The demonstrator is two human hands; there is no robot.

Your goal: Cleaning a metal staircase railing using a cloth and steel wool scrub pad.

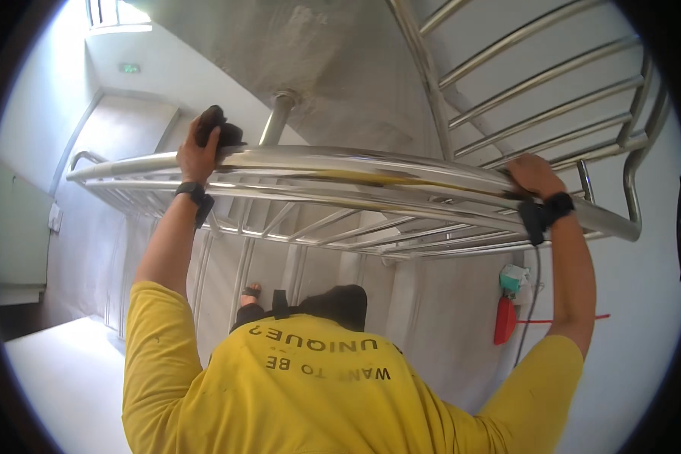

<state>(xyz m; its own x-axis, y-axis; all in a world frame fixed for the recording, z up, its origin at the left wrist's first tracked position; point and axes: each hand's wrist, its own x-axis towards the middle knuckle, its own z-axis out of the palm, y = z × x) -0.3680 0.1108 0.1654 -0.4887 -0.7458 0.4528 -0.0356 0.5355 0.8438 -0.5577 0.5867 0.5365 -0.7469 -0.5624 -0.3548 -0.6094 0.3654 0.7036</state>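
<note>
A polished stainless-steel stair handrail (340, 162) runs across the view before me. My left hand (196, 156) is at its left part, holding a dark bunched cloth (218, 130) against the top of the tube. Further right, my right hand (536, 176) is curled over the same rail, its fingertips partly hidden behind it. Both wrists wear black straps with small dark units. Beneath the handrail, thinner steel bars (318, 224) form the balustrade.
Stair treads (267, 264) descend below, with my sandalled foot (251, 291) on one. A second steel railing (522, 91) rises at upper right. A red dustpan (505, 320) and a green-and-white packet (513, 278) lie by the right wall. A steel post (278, 119) stands beyond the rail.
</note>
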